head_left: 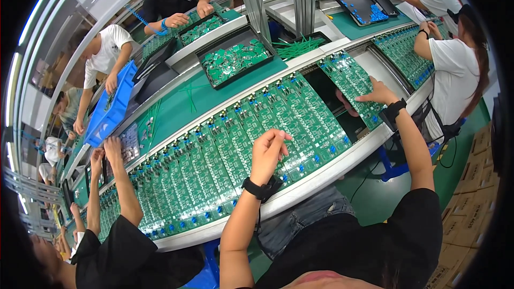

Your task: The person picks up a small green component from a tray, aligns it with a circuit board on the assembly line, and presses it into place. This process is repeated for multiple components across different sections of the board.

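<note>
My left hand (267, 152) hovers over a row of green circuit boards (214, 166), with fingers curled and thumb and forefinger close together. Whether something small sits between those fingertips, I cannot make out. At the right, my right hand (383, 95) grips the right edge of a separate circuit board panel (345, 77), its thumb on the top face. This panel lies across the rails, apart from the row, with a dark gap on its left. Blue parts line the near ends of the row's boards, and small components stand along their far ends.
Beyond the row, a black tray (235, 56) holds many small green boards. Green strips (302, 47) lie near a metal post (254, 5). A blue bin (111, 104) stands at the left. Co-workers sit close on both sides. Cardboard boxes (466, 219) are stacked at the right.
</note>
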A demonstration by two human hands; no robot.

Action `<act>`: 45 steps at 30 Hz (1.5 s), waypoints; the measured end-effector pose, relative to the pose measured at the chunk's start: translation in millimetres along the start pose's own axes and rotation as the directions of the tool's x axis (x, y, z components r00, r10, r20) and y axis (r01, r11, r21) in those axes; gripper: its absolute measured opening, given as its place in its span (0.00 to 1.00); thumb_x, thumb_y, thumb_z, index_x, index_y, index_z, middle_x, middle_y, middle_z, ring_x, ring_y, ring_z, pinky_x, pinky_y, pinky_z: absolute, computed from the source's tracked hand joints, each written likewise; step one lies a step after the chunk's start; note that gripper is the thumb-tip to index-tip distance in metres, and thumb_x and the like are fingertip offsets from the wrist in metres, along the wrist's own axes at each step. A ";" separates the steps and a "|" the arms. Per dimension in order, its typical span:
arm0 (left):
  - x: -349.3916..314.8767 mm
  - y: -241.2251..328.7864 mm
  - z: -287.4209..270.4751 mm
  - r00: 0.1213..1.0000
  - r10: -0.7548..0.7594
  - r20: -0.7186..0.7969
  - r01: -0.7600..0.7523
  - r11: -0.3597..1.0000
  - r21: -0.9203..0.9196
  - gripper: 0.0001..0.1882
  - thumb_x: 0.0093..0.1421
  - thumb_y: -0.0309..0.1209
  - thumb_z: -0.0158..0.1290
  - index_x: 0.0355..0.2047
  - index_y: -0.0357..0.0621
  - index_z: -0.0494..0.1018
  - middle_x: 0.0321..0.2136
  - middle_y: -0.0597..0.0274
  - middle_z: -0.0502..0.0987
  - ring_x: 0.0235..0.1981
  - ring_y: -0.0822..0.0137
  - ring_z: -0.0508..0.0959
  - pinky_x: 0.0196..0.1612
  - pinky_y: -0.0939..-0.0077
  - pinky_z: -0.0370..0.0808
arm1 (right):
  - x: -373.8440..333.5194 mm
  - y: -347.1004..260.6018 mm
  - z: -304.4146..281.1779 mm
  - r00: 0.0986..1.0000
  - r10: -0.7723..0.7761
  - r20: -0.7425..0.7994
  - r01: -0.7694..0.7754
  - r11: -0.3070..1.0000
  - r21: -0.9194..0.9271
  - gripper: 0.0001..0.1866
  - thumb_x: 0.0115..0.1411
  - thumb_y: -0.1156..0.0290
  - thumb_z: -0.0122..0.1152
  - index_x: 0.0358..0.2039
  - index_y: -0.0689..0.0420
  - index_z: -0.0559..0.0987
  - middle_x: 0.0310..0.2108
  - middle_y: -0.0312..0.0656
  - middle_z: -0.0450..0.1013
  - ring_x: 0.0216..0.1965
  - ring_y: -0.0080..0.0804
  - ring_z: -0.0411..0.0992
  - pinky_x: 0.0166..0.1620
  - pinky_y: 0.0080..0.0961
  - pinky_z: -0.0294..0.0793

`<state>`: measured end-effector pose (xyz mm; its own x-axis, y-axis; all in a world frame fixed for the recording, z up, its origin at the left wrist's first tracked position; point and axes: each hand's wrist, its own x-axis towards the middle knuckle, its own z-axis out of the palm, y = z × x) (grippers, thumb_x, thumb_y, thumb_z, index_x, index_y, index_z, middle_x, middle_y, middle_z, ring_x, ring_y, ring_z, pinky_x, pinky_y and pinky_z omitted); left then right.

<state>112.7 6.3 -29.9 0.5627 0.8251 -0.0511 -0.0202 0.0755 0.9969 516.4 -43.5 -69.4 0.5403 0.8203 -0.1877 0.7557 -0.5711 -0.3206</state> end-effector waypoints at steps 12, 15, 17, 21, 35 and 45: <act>-1.0 4.8 -0.3 1.000 0.011 0.020 -0.012 1.000 0.015 0.13 0.61 0.34 0.43 0.26 0.39 0.72 0.13 0.69 0.69 0.13 0.82 0.64 0.16 0.89 0.58 | -5.3 -13.1 11.3 0.998 -0.055 -0.015 0.055 0.998 -0.010 0.64 0.26 0.37 0.68 0.58 0.65 0.52 0.49 0.65 0.59 0.51 0.58 0.61 0.53 0.37 0.62; -0.9 4.2 -0.9 0.999 0.019 0.030 -0.019 1.000 0.015 0.13 0.61 0.34 0.43 0.27 0.40 0.72 0.13 0.70 0.69 0.13 0.83 0.64 0.16 0.89 0.59 | -16.9 -30.3 7.6 0.995 -0.085 0.050 0.082 0.995 0.065 0.64 0.27 0.39 0.69 0.57 0.69 0.51 0.50 0.67 0.57 0.53 0.57 0.57 0.55 0.36 0.58; -0.3 3.9 0.1 1.000 0.015 0.026 -0.015 1.000 0.012 0.12 0.61 0.34 0.43 0.27 0.40 0.72 0.13 0.70 0.69 0.14 0.83 0.65 0.17 0.89 0.58 | -22.6 -33.9 7.8 0.994 -0.096 0.051 0.093 0.993 0.070 0.64 0.28 0.40 0.69 0.57 0.69 0.52 0.50 0.67 0.57 0.53 0.57 0.58 0.55 0.36 0.58; 0.7 5.0 2.1 1.000 0.010 0.024 -0.010 1.000 0.002 0.12 0.61 0.34 0.43 0.27 0.40 0.72 0.13 0.70 0.69 0.14 0.83 0.65 0.17 0.89 0.58 | -31.9 -45.3 5.2 0.987 -0.144 0.076 0.136 0.986 0.095 0.62 0.30 0.41 0.70 0.56 0.70 0.52 0.50 0.68 0.57 0.52 0.56 0.59 0.54 0.35 0.59; -7.0 97.2 -22.0 0.997 0.072 -0.034 -0.067 0.989 0.134 0.12 0.60 0.34 0.44 0.27 0.41 0.72 0.12 0.71 0.68 0.13 0.83 0.62 0.17 0.90 0.57 | 19.3 -126.2 -57.7 0.802 -0.594 -0.062 0.597 0.799 0.072 0.26 0.46 0.57 0.62 0.42 0.61 0.72 0.36 0.48 0.71 0.39 0.40 0.70 0.41 0.29 0.68; 78.8 119.5 -54.3 0.993 0.081 -0.090 -0.055 0.964 0.260 0.12 0.59 0.35 0.45 0.26 0.40 0.73 0.12 0.71 0.68 0.11 0.83 0.61 0.15 0.89 0.56 | 130.8 -321.6 43.1 0.485 -0.862 -0.149 0.867 0.497 -0.048 0.08 0.44 0.69 0.62 0.26 0.56 0.75 0.28 0.43 0.71 0.33 0.41 0.70 0.35 0.33 0.69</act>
<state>109.8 110.8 82.0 0.4826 0.8755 0.0243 0.1642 -0.1177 0.9794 328.0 248.8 -30.9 -0.3338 0.8855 0.3231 0.8611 0.4259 -0.2777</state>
